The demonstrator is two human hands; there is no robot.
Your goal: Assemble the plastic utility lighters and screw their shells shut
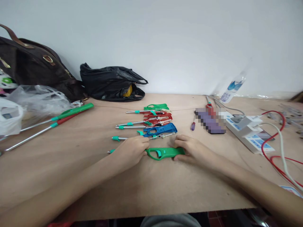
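Both hands are on the green lighter [171, 152], low over the bench [94, 189], near its front edge. The left hand [133, 149] has its fingers narrowed on the trigger end, at the lighter's nine o'clock; the right hand [189, 149] has its fingers closed round the butt, at three. A metal tip [111, 151] pokes out past the left hand.

From that lighter, the blue casing [162, 128] lies at twelve, with red casings [161, 120] and a green casing [157, 107] farther up. The little screwdriver [193, 126] sits between one and two, the power strip [251, 138] towards three, the black bag [111, 83] at eleven, and two long lighters [66, 116] at ten.
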